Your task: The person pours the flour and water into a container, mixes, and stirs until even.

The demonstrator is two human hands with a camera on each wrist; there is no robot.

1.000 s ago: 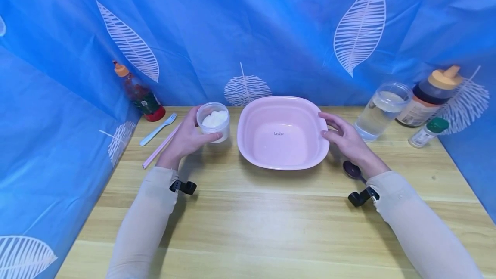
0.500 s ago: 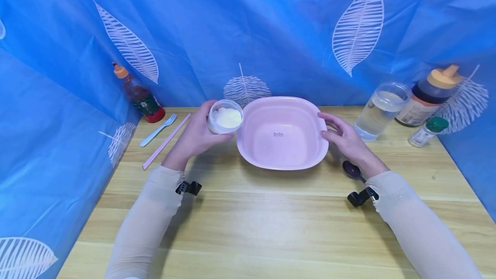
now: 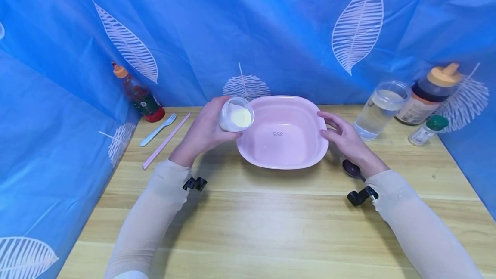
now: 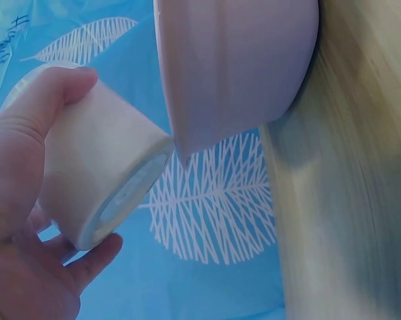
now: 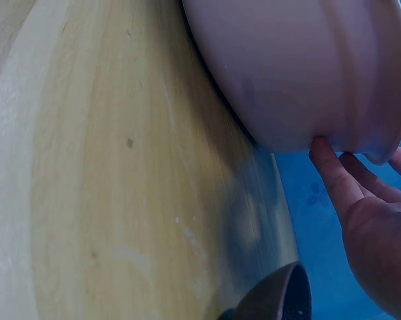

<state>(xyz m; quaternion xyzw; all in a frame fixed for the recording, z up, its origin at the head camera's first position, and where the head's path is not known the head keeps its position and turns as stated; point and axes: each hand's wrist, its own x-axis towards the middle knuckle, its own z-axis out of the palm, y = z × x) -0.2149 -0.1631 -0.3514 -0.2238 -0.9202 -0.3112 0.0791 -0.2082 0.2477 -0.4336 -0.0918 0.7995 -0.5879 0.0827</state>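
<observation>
My left hand [image 3: 209, 126] grips a clear-walled jar of white powder [image 3: 240, 116], held up off the table at the basin's left rim. In the left wrist view the jar [image 4: 97, 153] is tilted, its base facing down toward the lower right, with fingers and thumb around its sides. The pink basin [image 3: 279, 154], marked "bdo", stands on the table with nothing seen inside. At its right edge, my right hand [image 3: 342, 137] holds the rim. The right wrist view has fingertips [image 5: 324, 150] against the outer wall beneath the rim.
On the left lie a blue fork [image 3: 158, 130] and a pink straw-like stick [image 3: 166, 141], near a red sauce bottle [image 3: 141, 96]. On the right stand a water glass [image 3: 379, 111], a dark sauce bottle [image 3: 428, 94] and a green-capped shaker [image 3: 428, 131]. A dark spoon [image 3: 351, 168] lies beside my right wrist.
My left hand has carried the jar up and rightward, from beside the basin to over its left rim, tilting it toward the basin. The right hand and basin have stayed put.
</observation>
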